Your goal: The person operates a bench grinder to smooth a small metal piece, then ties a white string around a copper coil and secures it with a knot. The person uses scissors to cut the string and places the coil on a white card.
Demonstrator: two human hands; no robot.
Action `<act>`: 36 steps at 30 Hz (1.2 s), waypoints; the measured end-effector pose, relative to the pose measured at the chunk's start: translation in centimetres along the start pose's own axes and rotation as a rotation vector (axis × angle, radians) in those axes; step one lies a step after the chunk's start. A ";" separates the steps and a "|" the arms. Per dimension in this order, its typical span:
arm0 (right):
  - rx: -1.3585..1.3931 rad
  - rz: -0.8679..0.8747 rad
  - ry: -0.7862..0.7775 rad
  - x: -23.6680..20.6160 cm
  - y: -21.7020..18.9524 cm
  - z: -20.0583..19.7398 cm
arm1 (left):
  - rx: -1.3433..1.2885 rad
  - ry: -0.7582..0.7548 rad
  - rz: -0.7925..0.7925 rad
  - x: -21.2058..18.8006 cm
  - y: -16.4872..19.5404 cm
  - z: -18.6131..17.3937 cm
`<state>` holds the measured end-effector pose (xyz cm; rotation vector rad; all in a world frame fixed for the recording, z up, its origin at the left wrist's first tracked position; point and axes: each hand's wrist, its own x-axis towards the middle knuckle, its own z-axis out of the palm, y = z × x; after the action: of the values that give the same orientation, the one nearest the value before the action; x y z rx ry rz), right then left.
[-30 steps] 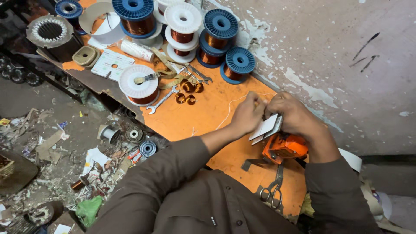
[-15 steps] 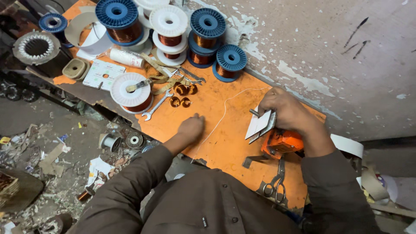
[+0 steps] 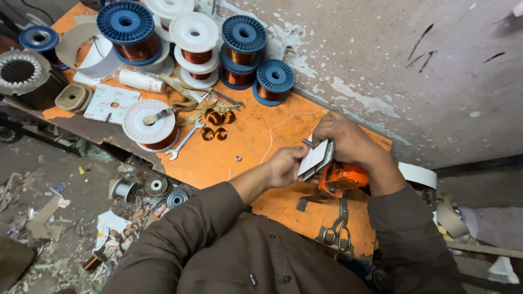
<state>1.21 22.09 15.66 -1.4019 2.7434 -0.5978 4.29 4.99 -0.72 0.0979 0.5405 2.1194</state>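
My right hand (image 3: 342,139) is closed over the top of a flat white winding form (image 3: 315,158), which sits on a small orange hand winder (image 3: 344,177) on the orange table (image 3: 245,147). From the left, my left hand (image 3: 283,166) grips the form's lower edge. A thin pale wire (image 3: 277,134) runs across the table toward the form. Both sleeves are brown.
Blue and white spools of copper wire (image 3: 239,49) stand at the table's back left. A wrench (image 3: 184,141), small copper coils (image 3: 216,125) and a small nut (image 3: 238,158) lie mid-table. Scissors (image 3: 338,228) lie near the front edge. A peeling wall (image 3: 408,71) is right; scraps litter the floor (image 3: 65,218).
My left hand left the form, dropped to the table surface, and has now come back to the form's lower edge. My right hand stayed on the form.
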 end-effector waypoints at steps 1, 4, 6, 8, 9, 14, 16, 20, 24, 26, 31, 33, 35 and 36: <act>-0.009 0.009 -0.005 0.1 -0.2 -0.1 | 0.005 0.012 0.029 0.6 -0.5 0.2; -0.032 0.031 -0.001 1.5 -1.1 -0.3 | 0.013 0.080 0.122 0.6 -0.4 0.1; -0.064 0.056 0.037 3.5 -2.1 0.3 | 0.025 0.147 0.178 -1.1 1.6 -0.6; -0.209 -0.032 0.183 5.8 -3.4 1.9 | 0.089 0.276 0.178 -4.3 4.5 -2.0; -0.167 -0.018 0.243 6.5 -4.3 3.1 | 0.157 0.301 0.185 -6.3 5.6 -2.9; -0.177 -0.111 0.289 2.7 -8.3 12.6 | 0.645 0.482 0.112 -12.7 4.6 -8.1; -0.197 -0.051 0.313 -0.6 -8.5 16.6 | 0.820 0.640 0.030 -12.7 1.5 -9.8; -0.138 0.113 0.318 -6.0 -7.6 22.4 | 1.222 0.597 0.224 -11.2 -3.4 -10.6; -0.155 0.211 0.285 -8.6 -7.2 24.9 | 1.776 0.745 -0.010 -11.9 -4.0 -7.8; -0.128 0.251 0.221 -9.0 -7.3 25.1 | 2.018 0.784 -0.159 -12.4 -3.6 -6.1; -0.009 0.392 0.151 -8.2 -8.4 24.9 | 1.932 0.744 -0.046 -12.7 -2.4 -5.1; 0.028 0.454 0.149 -7.5 -9.1 24.9 | 1.877 0.751 0.050 -13.1 -2.1 -5.9; 0.021 0.497 0.159 -6.8 -9.7 24.8 | 1.799 0.757 0.168 -14.0 -1.7 -7.0; -0.002 0.510 0.171 -6.6 -9.9 24.8 | 1.807 0.755 0.199 -14.8 -1.5 -7.6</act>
<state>17.19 13.80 -5.11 -0.6204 3.0501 -0.7020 11.94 -8.74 -6.21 0.3472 2.7573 1.0757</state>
